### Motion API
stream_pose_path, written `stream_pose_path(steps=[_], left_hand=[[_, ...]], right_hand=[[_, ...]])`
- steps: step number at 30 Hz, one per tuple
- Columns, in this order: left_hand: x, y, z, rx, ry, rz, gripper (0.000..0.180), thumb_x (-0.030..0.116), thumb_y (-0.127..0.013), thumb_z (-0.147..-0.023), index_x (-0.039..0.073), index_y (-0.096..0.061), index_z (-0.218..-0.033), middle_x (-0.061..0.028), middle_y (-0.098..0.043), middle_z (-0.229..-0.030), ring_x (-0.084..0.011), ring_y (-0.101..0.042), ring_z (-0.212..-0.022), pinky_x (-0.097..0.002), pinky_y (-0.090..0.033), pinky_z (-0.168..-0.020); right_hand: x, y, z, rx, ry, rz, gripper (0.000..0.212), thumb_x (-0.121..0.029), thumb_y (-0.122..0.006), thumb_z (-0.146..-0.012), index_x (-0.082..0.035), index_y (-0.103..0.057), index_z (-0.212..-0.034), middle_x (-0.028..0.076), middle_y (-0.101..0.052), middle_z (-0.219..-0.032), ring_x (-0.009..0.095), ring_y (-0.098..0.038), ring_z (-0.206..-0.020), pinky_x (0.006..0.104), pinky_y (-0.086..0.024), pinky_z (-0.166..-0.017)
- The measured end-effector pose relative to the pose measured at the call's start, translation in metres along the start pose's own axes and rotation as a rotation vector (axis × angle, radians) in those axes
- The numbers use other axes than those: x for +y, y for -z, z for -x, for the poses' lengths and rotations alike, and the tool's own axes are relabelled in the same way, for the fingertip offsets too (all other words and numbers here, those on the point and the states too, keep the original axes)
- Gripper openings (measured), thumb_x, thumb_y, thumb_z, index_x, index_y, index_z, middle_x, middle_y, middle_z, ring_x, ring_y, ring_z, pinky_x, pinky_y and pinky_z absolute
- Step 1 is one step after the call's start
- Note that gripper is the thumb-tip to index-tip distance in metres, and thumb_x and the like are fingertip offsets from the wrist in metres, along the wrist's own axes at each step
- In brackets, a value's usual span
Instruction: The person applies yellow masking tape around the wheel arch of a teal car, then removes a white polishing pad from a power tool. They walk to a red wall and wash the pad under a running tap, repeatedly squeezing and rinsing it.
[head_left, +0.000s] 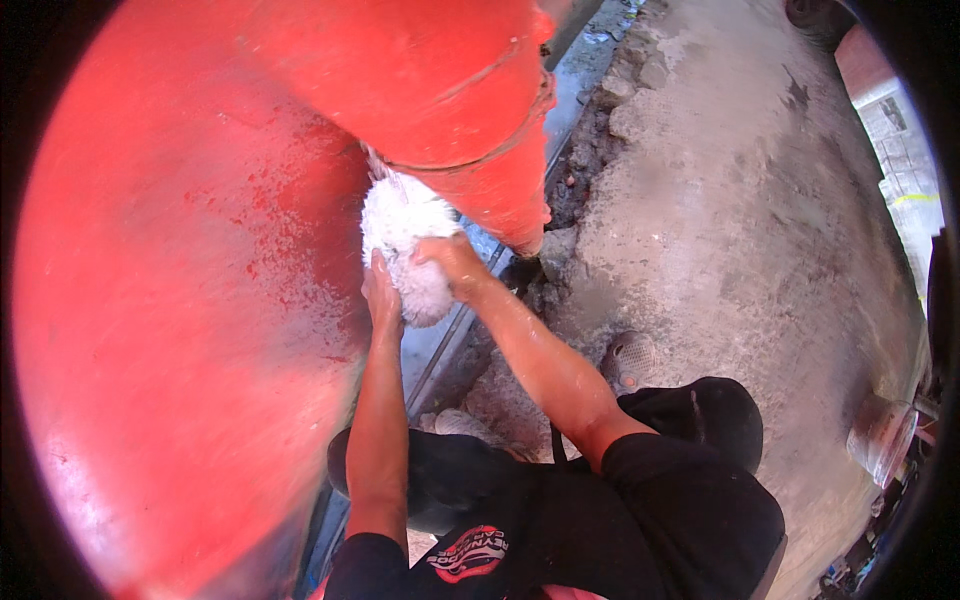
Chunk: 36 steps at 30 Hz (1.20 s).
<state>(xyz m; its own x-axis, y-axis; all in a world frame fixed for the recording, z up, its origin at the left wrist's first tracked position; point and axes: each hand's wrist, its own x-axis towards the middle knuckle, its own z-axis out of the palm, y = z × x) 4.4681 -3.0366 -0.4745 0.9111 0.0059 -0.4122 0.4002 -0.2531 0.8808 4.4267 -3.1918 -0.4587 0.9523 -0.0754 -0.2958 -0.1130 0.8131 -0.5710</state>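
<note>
A white, shaggy wash mitt (405, 215) is held between both my hands, in a gap between two red painted surfaces. My left hand (384, 292) grips its near left side, fingers partly hidden by the pile. From the right, my right hand (452, 262) closes on the mitt, its fingertips sunk in the fluff. The mitt's far end tapers beside the curved edge of the upper red panel (430, 80). A broad red panel (170, 270), speckled with drops or foam, spreads to the left of my left arm.
Rough, broken concrete (740, 200) covers the ground on the right. A bluish wet channel (425, 350) runs beneath my hands. My shoe (631, 360) stands on the concrete. A bucket-like container (882, 440) sits at the right, and whitish containers (905, 170) stand farther off.
</note>
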Motion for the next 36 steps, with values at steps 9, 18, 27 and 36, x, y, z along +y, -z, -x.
stream_pose_path(steps=[9, 18, 27, 36], left_hand=[[0.030, -0.001, -0.026, -0.279, 0.001, 0.539, 0.067, 0.049, -0.045, -0.101, 0.003, -0.034, -0.149, -0.0119, -0.048, -0.142, -0.0245, -0.050, -0.125, -0.0358, -0.040, -0.104], [0.057, -0.036, 0.006, -0.328, -0.233, 0.658, 0.065, 0.048, -0.043, -0.102, 0.006, -0.033, -0.150, -0.0091, -0.045, -0.146, -0.0239, -0.049, -0.126, -0.0362, -0.039, -0.106], [0.038, -0.047, -0.010, -0.341, -0.060, 0.614, 0.047, 0.042, -0.045, -0.102, 0.002, -0.060, -0.120, -0.0079, -0.066, -0.108, -0.0205, -0.063, -0.092, -0.0365, -0.053, -0.083], [-0.001, -0.037, -0.026, -0.290, -0.213, 0.376, 0.045, 0.042, -0.052, -0.098, 0.001, -0.063, -0.116, -0.0095, -0.067, -0.106, -0.0195, -0.063, -0.088, -0.0350, -0.051, -0.080]], right_hand=[[-0.019, -0.066, 0.055, 0.196, 0.620, 1.038, 0.095, -0.028, -0.076, -0.066, -0.008, -0.034, -0.149, 0.021, -0.049, -0.104, 0.040, -0.048, -0.102, 0.0478, -0.041, -0.092], [-0.041, -0.057, 0.035, 0.275, 0.296, 0.627, 0.072, -0.056, -0.072, -0.079, -0.003, -0.057, -0.127, 0.023, -0.057, -0.126, 0.038, -0.049, -0.123, 0.0527, -0.033, -0.100], [-0.013, -0.007, -0.008, 0.272, 0.432, 0.627, 0.063, -0.051, -0.054, -0.095, 0.001, -0.052, -0.132, 0.016, -0.064, -0.117, 0.031, -0.059, -0.110, 0.0453, -0.041, -0.100], [0.022, 0.010, -0.027, 0.081, 0.118, 0.189, 0.061, -0.045, -0.043, -0.102, 0.001, -0.042, -0.142, 0.020, -0.045, -0.143, 0.029, -0.042, -0.133, 0.0429, -0.035, -0.110]])
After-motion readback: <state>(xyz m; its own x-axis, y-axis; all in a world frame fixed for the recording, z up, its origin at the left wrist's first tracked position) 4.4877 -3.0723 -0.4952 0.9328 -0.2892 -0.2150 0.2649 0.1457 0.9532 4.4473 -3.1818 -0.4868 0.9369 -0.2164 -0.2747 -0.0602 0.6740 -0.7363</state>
